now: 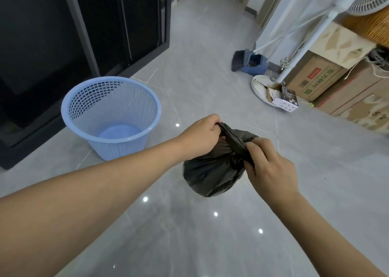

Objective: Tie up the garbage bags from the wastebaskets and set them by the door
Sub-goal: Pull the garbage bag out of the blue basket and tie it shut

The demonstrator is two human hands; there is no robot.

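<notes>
Black garbage bag (212, 171) held up over the grey tile floor (189, 234), just right of the blue wastebasket (111, 116), not touching it. Left hand (202, 135) fisted tight on one twisted strand of the bag's gathered top, pulled up and toward the wastebasket. Right hand (267, 165) pinched closed on the other strand at the bag's neck, on the side away from the wastebasket. Strand stretched taut between the two hands; small knot-like bunch visible at the neck, whether fully tied cannot tell. Bag body rounded, hanging below the hands. Wastebasket upright on the floor, mesh sides, no liner, solid bottom visible. Dark glass-fronted cabinet (63, 34) right behind the wastebasket. Far right of the wastebasket: white standing fan (294, 51) with round base on the floor, small printed box (286, 104) against that base, stacked cardboard boxes (328, 76) beyond. Blue dustpan with dark broom (250, 63) on the floor beside the fan pole.
</notes>
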